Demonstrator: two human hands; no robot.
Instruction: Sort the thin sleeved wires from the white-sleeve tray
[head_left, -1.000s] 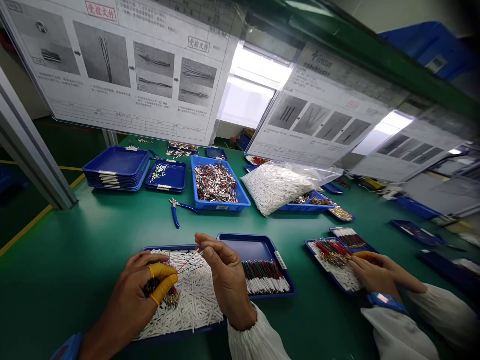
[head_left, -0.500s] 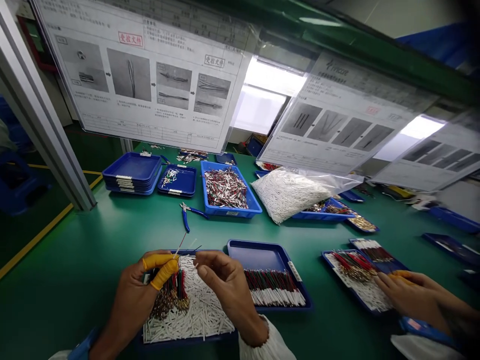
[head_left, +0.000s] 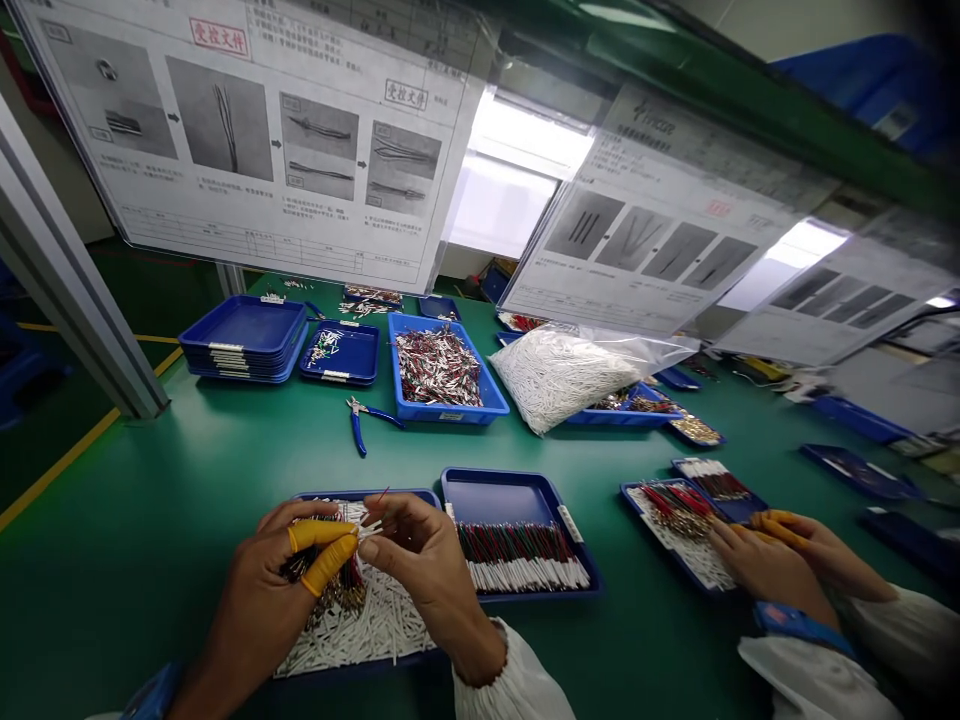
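The left hand (head_left: 259, 590) is clamped around a bundle of red-and-green wires with metal terminals (head_left: 330, 592), which is kept gathered in the palm by fingers and a thumb covered with yellow finger cots (head_left: 322, 552). The right hand (head_left: 424, 570) is held close beside it, with thin wire ends (head_left: 373, 510) apparently pinched between its fingertips. Whether the two hands touch cannot be told. Below them, white sleeves (head_left: 360, 640) are heaped loosely in a blue tray (head_left: 360, 495). Just to the right, sleeved wires (head_left: 521, 560) are laid side by side in a second blue tray (head_left: 487, 497), all facing one way, as if kept orderly for easy picking. A co-worker's hands (head_left: 765, 560) are seen farther right. Beyond, blue-handled pliers (head_left: 358, 422), a plastic bag of white sleeves (head_left: 555, 375) and stacked blue trays (head_left: 244, 340) are set out on a green workbench (head_left: 150, 450). Laminated picture sheets (head_left: 247, 140) are hung above it at eye level, where they can be read.
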